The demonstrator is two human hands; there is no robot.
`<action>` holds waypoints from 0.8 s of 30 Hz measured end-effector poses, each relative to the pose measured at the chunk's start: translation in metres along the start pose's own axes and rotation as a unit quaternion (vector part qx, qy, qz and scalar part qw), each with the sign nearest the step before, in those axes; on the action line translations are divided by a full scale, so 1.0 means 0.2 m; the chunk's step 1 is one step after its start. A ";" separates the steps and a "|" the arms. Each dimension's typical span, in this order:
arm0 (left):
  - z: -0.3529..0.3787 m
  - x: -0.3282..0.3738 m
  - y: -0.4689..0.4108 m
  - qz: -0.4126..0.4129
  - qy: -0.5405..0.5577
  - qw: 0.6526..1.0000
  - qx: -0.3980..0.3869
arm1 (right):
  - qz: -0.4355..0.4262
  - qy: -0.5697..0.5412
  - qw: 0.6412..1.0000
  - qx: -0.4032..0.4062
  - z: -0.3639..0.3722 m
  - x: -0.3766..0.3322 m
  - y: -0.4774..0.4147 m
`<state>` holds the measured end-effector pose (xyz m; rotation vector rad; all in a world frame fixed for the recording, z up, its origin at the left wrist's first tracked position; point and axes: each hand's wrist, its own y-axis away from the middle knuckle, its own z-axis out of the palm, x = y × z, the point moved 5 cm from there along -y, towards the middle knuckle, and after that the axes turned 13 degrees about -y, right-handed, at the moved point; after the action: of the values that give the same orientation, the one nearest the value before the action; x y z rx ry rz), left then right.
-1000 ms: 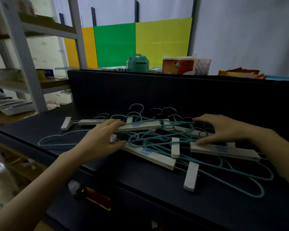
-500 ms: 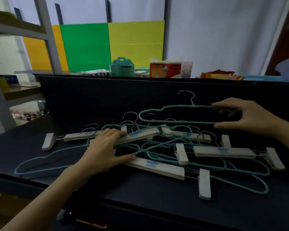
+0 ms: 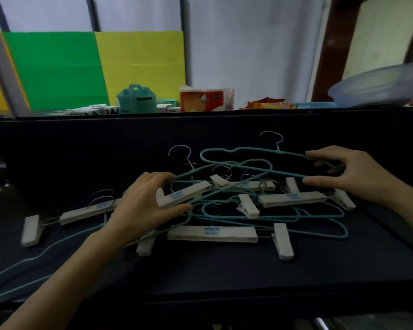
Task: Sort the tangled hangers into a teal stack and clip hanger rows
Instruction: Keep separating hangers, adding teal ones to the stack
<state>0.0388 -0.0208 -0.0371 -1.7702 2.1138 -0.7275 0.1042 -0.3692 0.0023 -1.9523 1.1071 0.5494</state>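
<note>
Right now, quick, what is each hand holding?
Left hand: grips the white clip hanger bar with blue print.
Right hand: pinches the teal wire hanger.

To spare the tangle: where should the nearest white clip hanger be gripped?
Grip the nearest clip hanger at the middle of its flat bar, coming from the near side: the bar lies bare there, while a teal hanger crosses near its left clip.
</note>
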 end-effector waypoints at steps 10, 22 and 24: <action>-0.04 0.40 -0.21 0.074 0.085 0.994 -0.013 | 0.062 0.025 0.990 0.122 -0.41 0.07 0.41; 0.20 1.27 -0.35 0.192 0.112 0.974 -0.030 | 0.122 0.077 0.968 0.203 -1.12 0.27 0.97; 0.24 1.44 -0.36 0.206 0.110 0.972 -0.028 | 0.132 0.081 0.966 0.208 -1.25 0.35 1.05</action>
<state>0.0643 -0.3196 -0.0101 -1.2521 2.5578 -0.7775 -0.0435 -0.6686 0.0085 -1.5145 1.4681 0.2675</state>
